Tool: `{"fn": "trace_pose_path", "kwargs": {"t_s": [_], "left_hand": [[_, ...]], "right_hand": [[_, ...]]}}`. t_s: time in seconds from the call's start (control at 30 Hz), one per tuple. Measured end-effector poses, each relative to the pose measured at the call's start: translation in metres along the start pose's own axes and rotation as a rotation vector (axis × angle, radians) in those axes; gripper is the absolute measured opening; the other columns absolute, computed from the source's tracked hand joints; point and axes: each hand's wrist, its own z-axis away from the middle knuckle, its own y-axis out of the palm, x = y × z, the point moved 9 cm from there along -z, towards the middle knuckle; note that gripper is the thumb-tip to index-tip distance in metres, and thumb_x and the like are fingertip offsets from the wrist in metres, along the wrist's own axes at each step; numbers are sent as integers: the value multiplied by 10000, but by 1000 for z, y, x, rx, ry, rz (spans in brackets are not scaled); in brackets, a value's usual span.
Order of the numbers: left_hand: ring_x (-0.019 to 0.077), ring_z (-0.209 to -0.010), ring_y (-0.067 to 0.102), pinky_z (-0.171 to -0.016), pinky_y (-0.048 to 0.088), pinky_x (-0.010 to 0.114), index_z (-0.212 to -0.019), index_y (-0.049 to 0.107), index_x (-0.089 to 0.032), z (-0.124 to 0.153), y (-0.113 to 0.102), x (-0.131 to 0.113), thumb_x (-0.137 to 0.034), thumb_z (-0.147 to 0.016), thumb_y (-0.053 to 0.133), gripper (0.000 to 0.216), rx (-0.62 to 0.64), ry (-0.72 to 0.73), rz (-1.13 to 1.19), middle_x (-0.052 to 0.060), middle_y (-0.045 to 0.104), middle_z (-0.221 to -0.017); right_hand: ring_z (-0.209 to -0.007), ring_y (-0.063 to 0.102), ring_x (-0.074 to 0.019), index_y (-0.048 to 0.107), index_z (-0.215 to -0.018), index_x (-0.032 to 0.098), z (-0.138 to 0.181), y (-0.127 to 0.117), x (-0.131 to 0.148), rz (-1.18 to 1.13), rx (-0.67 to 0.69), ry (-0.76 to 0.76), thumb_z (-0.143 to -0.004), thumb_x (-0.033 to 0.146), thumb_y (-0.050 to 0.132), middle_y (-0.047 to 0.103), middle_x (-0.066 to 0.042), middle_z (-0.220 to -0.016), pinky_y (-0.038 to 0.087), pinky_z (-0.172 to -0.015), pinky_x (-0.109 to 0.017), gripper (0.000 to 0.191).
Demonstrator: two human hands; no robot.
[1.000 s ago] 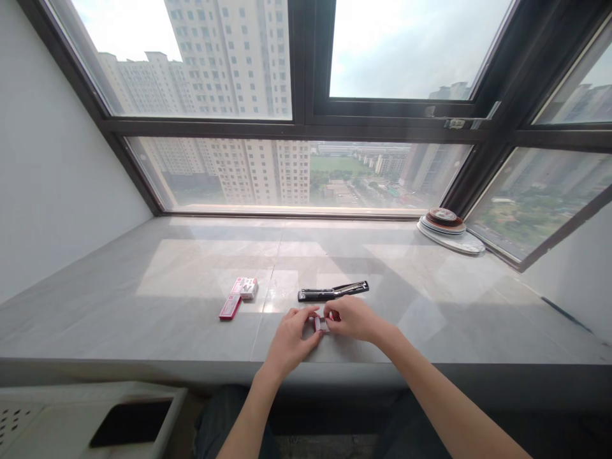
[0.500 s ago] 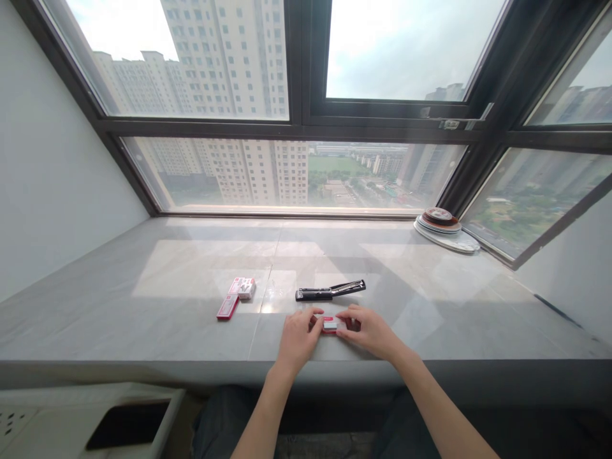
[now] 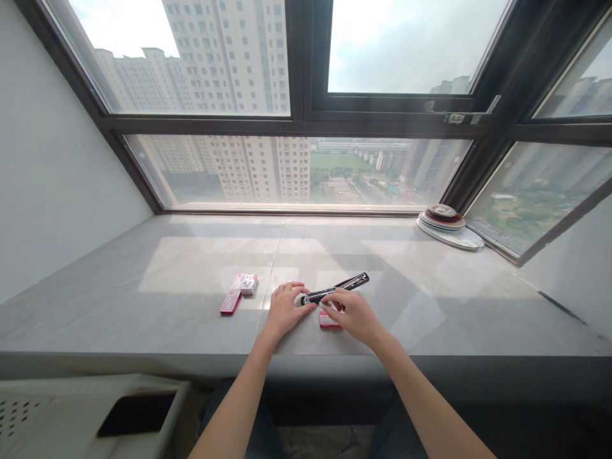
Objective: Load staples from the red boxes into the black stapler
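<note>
A black stapler point(image 3: 354, 280) lies opened out on the ledge, its top arm swung back to the right. Around its left end are the fingers and thumb of my left hand point(image 3: 285, 310), closed on it. Over the middle of the stapler, my right hand point(image 3: 356, 317) pinches a small pale strip of staples point(image 3: 326, 304), mostly covered by the fingertips. Just below lies a red and white staple box point(image 3: 329, 320), partly hidden by my right hand.
More red and white boxes point(image 3: 231, 302) lie to the left, with a small white box point(image 3: 249, 284) among them. Stacked plates point(image 3: 449, 237) stand in the far right corner by the window frame point(image 3: 296, 127). A pale bin-like container point(image 3: 57, 414) sits below the ledge's front edge.
My left hand has moved from the staple box up to the stapler's left end. My right hand has carried the staples from the box to the stapler, which is now slightly turned.
</note>
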Motion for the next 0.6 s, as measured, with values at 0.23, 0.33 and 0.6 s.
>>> {"fn": "trace_pose_path", "kwargs": {"t_s": [0.23, 0.33, 0.6], "left_hand": [[261, -1306, 514, -1134, 347, 439, -1108, 723, -356, 25, 2, -19, -453, -854, 774, 277, -20, 21, 21, -6, 627, -1332], [265, -1296, 521, -1130, 348, 449, -1089, 729, -352, 24, 0, -19, -452, -855, 773, 258, -18, 9, 32, -1, 633, -1319], [274, -1292, 519, -1130, 341, 459, -1087, 729, -341, 23, -2, -20, -422, -846, 784, 260, -24, -1, 51, 10, 631, -1317]], "right_hand": [[-706, 574, -146, 795, -990, 253, -31, 18, -6, 13, 175, -44, -927, 265, 701, 653, -3, -813, 402, -689, -258, 114], [-715, 577, -151, 795, -983, 254, -33, 20, -6, 44, 168, -23, -930, 295, 703, 660, -5, -810, 389, -687, -261, 114], [-703, 580, -179, 734, -1119, 242, -22, 11, -15, 163, 100, 142, -883, 388, 743, 636, 5, -730, 322, -624, -269, 278]]}}
